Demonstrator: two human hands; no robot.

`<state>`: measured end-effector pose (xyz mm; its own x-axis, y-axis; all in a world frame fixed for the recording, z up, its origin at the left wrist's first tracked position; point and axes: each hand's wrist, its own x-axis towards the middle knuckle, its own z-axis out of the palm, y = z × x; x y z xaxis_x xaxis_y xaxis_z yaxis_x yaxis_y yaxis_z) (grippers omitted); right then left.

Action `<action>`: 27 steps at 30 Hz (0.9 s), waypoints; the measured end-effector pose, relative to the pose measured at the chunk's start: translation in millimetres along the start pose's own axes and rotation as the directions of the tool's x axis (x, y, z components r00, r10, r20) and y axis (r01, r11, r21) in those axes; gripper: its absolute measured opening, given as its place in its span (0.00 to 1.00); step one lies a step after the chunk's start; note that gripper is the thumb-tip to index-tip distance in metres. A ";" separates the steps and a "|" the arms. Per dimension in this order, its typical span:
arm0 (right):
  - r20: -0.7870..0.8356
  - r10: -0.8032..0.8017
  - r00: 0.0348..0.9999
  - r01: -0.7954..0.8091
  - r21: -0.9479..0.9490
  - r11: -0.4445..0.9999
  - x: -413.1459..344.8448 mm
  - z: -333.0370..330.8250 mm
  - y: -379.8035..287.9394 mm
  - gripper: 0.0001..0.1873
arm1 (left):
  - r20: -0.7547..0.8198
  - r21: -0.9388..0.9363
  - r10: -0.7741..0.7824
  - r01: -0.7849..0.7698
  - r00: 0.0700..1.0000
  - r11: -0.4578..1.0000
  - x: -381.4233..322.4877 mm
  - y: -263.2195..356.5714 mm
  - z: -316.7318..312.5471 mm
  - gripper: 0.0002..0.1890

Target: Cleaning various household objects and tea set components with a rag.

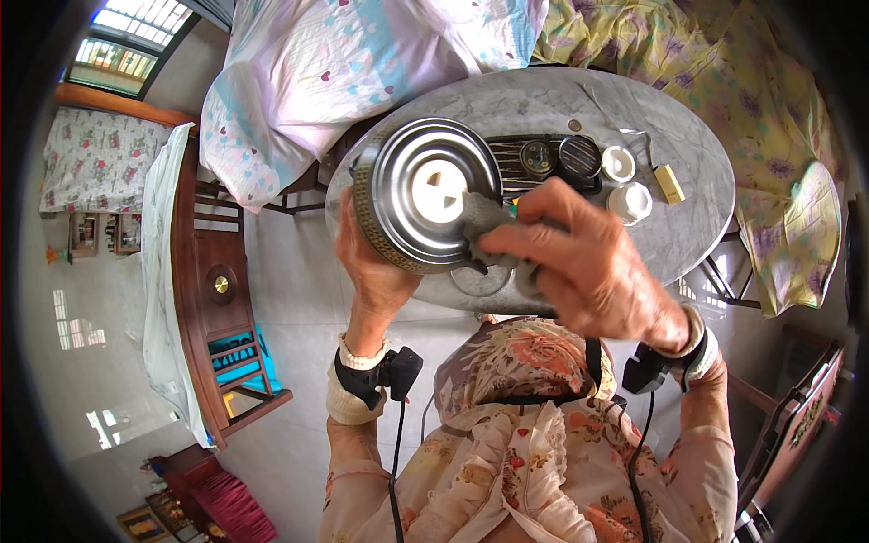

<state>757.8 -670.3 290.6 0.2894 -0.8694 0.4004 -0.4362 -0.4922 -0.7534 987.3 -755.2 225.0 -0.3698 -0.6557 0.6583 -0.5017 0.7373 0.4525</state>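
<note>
A round stainless steel vessel [400, 203] with a patterned band around its side is held up over the oval marble table; its ringed metal face is toward me. My left hand [373, 265] grips its left side, with some fingers hidden behind it. Between the fingers and thumb of my right hand [584, 265] is a grey cloth [487, 224], which touches the vessel's lower right rim. Whether the ringed face is the base or the inside, I cannot tell.
On the marble table [543, 91] are a dark tray [509, 146] with round dark items, two white containers [618, 163] [631, 203], a small yellow box [669, 184] and a glass disc or lid [478, 282]. Cloth-covered furniture surrounds it, with a wooden chair [224, 251] at left.
</note>
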 end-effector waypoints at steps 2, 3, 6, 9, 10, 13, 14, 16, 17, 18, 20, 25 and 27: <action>-0.046 0.049 0.998 -0.042 0.144 0.989 5.7 -10.3 3.2 0.27 | 0.019 0.052 0.049 -0.050 0.999 0.997 0.1 2.2 0.3 0.39; -0.072 -0.005 0.997 0.014 0.127 0.992 13.4 -18.9 6.7 0.28 | 0.040 0.057 0.079 -0.082 0.996 0.995 1.8 2.8 0.6 0.40; -0.140 -0.235 0.962 0.242 0.035 0.970 26.9 -17.1 2.3 0.25 | 0.043 -0.017 0.068 -0.067 0.997 0.998 6.3 10.6 3.9 0.39; -0.070 -0.458 0.886 0.404 -0.367 0.838 33.0 3.1 9.2 0.17 | 0.095 -0.033 -0.020 0.024 0.995 0.999 0.5 9.2 8.2 0.39; -0.056 -0.460 0.886 0.403 -0.399 0.824 36.6 2.4 12.6 0.16 | 0.097 -0.095 -0.089 0.098 0.991 0.991 0.4 11.4 9.1 0.40; -0.042 -0.436 0.899 0.362 -0.490 0.793 42.6 -5.0 18.2 0.16 | 0.109 -0.094 -0.018 0.028 0.994 0.995 2.3 8.3 8.1 0.42; -0.021 -0.403 0.915 0.335 -0.519 0.786 44.1 -8.9 21.3 0.16 | 0.106 -0.141 -0.053 0.068 0.993 0.988 2.6 11.1 8.6 0.44; 0.000 -0.357 0.934 0.299 -0.545 0.783 43.1 -12.7 23.5 0.16 | 0.103 -0.124 -0.065 0.078 0.993 0.989 0.7 7.5 8.0 0.45; 0.001 -0.357 0.934 0.300 -0.545 0.783 40.7 -13.0 23.7 0.16 | 0.099 -0.107 -0.076 0.087 0.992 0.990 -0.2 5.3 7.4 0.45; 0.017 -0.333 0.943 0.285 -0.560 0.778 37.5 -11.8 24.7 0.16 | 0.099 -0.106 -0.078 0.089 0.992 0.990 -1.2 2.8 6.7 0.45; 0.031 -0.289 0.957 0.258 -0.549 0.795 31.1 -9.9 23.2 0.16 | 0.087 -0.008 -0.026 0.026 0.996 1.000 -2.8 -1.6 5.1 0.45; 0.059 -0.198 0.979 0.201 -0.486 0.851 20.3 -6.7 14.7 0.15 | 0.111 0.007 -0.012 0.011 0.994 1.000 -0.3 -2.0 5.0 0.43; 0.059 -0.204 0.977 0.212 -0.329 0.920 18.4 -4.3 16.1 0.13 | 0.117 -0.005 -0.015 0.015 0.993 1.000 3.3 2.7 6.1 0.42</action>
<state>752.4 -694.4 288.2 0.4218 -0.7465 0.5146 -0.6202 -0.6515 -0.4369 979.9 -756.3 224.8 -0.4513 -0.6809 0.5768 -0.5036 0.7279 0.4653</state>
